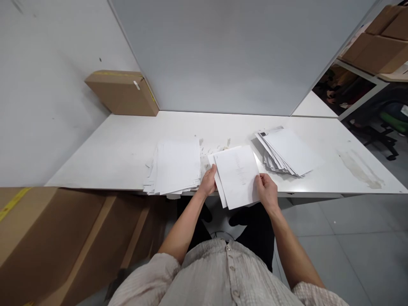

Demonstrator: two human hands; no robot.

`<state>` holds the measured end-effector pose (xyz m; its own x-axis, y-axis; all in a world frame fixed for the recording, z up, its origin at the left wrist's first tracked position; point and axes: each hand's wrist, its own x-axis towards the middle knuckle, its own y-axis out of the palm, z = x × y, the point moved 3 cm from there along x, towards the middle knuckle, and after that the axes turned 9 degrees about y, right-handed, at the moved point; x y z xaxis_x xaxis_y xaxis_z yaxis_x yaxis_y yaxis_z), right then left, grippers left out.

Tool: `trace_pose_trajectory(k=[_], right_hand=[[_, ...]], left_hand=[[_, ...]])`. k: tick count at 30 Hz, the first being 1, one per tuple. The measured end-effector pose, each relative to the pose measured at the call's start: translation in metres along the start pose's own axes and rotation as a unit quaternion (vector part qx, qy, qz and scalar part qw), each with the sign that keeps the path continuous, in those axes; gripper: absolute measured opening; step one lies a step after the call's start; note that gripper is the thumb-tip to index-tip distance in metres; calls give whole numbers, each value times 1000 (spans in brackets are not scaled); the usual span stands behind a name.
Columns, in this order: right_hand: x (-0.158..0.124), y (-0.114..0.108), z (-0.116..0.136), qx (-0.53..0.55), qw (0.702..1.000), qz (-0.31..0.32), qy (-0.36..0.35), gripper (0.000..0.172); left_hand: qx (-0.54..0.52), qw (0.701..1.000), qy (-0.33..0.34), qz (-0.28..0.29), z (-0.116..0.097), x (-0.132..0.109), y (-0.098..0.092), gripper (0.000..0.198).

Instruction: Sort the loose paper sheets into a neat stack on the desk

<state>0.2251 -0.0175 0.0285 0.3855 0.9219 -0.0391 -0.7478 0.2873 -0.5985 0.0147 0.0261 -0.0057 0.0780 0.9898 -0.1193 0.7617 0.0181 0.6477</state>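
Nearest the lens is a pale buttoned shirt [223, 272], and from it two bare forearms reach forward to the near edge of the white tabletop [111, 148]. Both hands hold a thin bundle of white sheets [237, 175], tilted a little and overhanging that edge, with faint print down the middle of the top page. The left hand [208, 182] has its fingers closed on the bundle's left edge, thumb on top. The right hand [267, 191] pinches the right edge lower down, fingers likewise closed on the paper. Just left of the bundle lies a squared paper pile [175, 168], its lower sheets sticking out over the edge. To the right, near but apart, lies a fanned stack [287, 153] (its edges spread like a deck of cards). Small paper scraps [212, 148] are scattered between the piles. A flat cardboard box [123, 91] leans against the wall at the far left corner, large cartons [47, 238] stand beside the person's left arm, and a dull smear [360, 170] marks the tabletop's right end.
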Motion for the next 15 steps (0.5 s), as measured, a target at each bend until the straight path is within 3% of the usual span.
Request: trace_pose_trajectory(k=[3,9,13,15], right_hand=[[1,1,0,1,1000,-2,3,35],[-6,10,5,19,998,52,4,37],[-3,7,4,-30,999,16,-27,48],[2,4,4,-2,999,22,-30,57]], left_hand=[[4,1000,6,20,-1,-1,2,51],[33,999,19,34,-3,-3,4,49],[47,998,27,23,-3,-5,4,52],[51,998,27,25,-3,-5,5,53]])
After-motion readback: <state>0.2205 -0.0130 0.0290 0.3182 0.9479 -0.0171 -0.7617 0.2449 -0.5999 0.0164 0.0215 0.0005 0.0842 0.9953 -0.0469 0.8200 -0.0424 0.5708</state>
